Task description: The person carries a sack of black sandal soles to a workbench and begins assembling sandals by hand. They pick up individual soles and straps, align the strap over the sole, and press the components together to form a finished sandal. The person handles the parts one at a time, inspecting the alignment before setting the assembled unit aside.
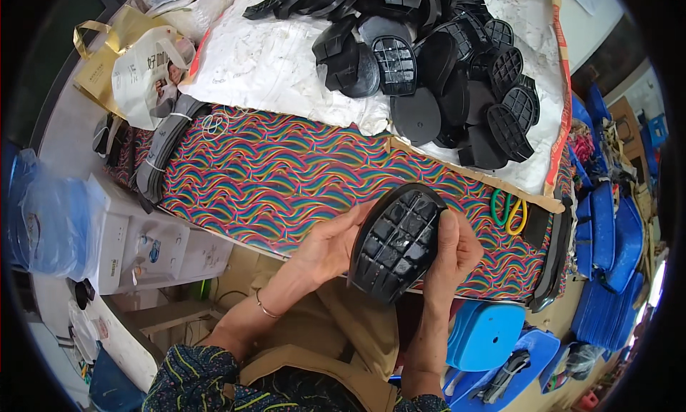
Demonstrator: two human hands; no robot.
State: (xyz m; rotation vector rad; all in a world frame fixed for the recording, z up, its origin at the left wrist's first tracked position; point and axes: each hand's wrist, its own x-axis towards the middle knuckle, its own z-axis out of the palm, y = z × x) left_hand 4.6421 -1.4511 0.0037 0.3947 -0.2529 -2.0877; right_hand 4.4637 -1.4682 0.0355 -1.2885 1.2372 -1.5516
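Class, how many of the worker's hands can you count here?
2: the left hand at the left edge of the black pad, the right hand at its right edge, both partly hidden.

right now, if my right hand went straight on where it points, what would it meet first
The right hand, holding a black oval treaded piece, would probably pass over the multicoloured wave-patterned cloth and meet the heap of black rubbery pieces; depth is unclear, so perhaps the cloth first.

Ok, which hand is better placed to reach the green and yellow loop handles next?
Likely your right hand: the loop handles lie nearer it. Both hands hold the black treaded sole, so your left hand would support it.
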